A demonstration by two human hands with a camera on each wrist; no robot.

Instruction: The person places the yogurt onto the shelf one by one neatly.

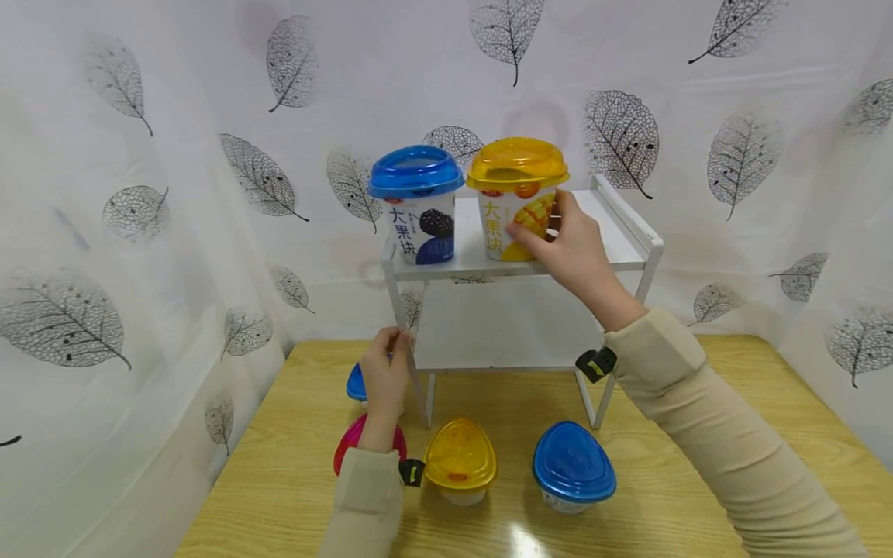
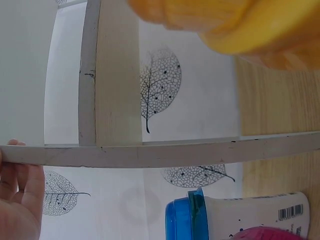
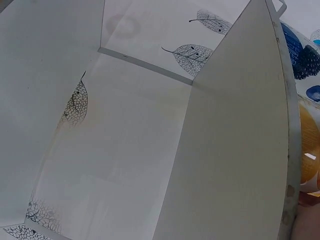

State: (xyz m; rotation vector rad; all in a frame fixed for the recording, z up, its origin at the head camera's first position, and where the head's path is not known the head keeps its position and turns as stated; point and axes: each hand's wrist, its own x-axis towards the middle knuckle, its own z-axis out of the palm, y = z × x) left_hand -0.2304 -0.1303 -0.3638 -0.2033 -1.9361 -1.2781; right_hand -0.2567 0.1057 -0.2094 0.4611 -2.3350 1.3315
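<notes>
On the top board of a white two-tier rack (image 1: pixel 488 366), my right hand (image 1: pixel 575 244) grips a yellow-lidded yogurt cup (image 1: pixel 497 217) with a mango picture, thumb across its front. The cup stands upright near the board's front edge. To its left, a blue-lidded yogurt cup (image 1: pixel 418 205) with a blackberry picture stands apart from it. Lower down, my left hand (image 1: pixel 386 376) pinches the rack's front left leg; the left wrist view shows its fingers (image 2: pixel 32 187) around that leg (image 2: pixel 150 156). In the right wrist view, only a sliver of the right hand (image 3: pixel 306 222) shows.
Below on the wooden table (image 1: pixel 272 465) stand a yellow-lidded cup (image 1: pixel 460 457), a blue-lidded cup (image 1: pixel 574 461), a pink-lidded cup (image 1: pixel 347 446) and another blue-lidded cup (image 1: pixel 356 384), the last two partly behind my left arm. A leaf-print curtain (image 1: pixel 209 194) surrounds the table.
</notes>
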